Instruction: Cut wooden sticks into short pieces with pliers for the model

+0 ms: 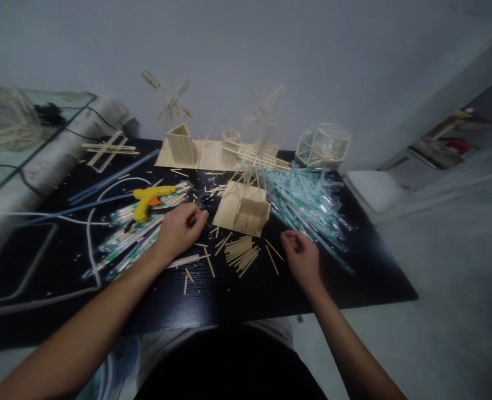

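My left hand (181, 228) rests on the black table (366, 278), its fingers curled around a small dark tool (202, 203) whose tip shows past the fingertips. My right hand (299, 255) lies to the right with the fingers curled in a loose pinch; what it holds, if anything, is too small to make out. Between the hands lies a bundle of short wooden sticks (240, 253). Just beyond them stands a small house of wooden sticks (242, 208).
A yellow glue gun (148, 201) lies left of my left hand on wrapped sticks. A heap of clear wrappers (308, 203) spreads on the right. Stick windmill models (181, 141) and a clear faceted shape (323, 145) stand at the back. White cables (89, 233) run on the left.
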A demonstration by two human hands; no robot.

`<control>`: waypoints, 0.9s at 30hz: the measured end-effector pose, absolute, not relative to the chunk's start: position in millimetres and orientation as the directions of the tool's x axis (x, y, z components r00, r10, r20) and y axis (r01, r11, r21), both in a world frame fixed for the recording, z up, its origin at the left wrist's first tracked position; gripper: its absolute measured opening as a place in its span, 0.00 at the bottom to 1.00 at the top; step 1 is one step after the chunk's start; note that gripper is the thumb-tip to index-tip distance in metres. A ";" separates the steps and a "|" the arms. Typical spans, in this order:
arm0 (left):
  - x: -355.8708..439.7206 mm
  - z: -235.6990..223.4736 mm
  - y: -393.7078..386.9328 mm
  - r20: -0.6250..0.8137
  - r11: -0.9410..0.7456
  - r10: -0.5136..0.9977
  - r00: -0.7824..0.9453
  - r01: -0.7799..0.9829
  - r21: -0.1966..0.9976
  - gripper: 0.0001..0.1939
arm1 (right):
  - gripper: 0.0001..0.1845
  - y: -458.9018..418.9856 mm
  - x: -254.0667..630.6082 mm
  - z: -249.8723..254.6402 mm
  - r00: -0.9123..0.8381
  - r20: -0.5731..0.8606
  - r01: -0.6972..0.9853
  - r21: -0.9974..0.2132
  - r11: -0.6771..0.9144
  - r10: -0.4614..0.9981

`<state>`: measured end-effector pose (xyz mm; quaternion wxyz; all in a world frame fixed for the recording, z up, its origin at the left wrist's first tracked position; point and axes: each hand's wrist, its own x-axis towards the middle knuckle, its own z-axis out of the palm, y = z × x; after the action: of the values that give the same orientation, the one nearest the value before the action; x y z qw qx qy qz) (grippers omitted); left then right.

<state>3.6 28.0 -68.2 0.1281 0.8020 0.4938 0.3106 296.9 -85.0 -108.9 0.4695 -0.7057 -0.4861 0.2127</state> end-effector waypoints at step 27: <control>-4.2 -64.7 31.0 0.339 -0.351 0.917 0.211 0.830 0.433 0.24 | 0.18 -80.3 295.3 -108.4 0.425 0.214 0.500 -0.866 -0.031 0.879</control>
<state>-4.2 31.0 -64.7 0.0787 0.7741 0.5643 0.2761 295.3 -80.3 -108.4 0.4853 -0.6907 -0.4992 0.1956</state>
